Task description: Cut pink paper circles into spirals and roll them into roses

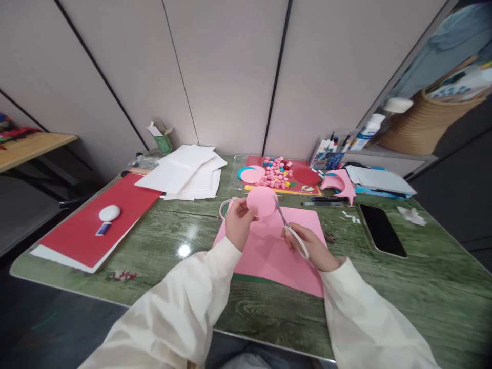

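A round pink paper disc (262, 201) is pinched at its lower left edge by my left hand (239, 221). My right hand (307, 245) is closed round the white handles of a pair of scissors (297, 241). The scissor blades point up and to the left, at the right edge of the disc. Under both hands lies a large pink sheet (277, 256), flat on the green table (269, 312).
Red sheets (103, 220) and white papers (188, 171) lie at the left. Pink paper balls (274, 172) sit on a red sheet behind the hands. A pink scrap (344, 184), pens (325, 201) and a phone (382, 230) are at the right.
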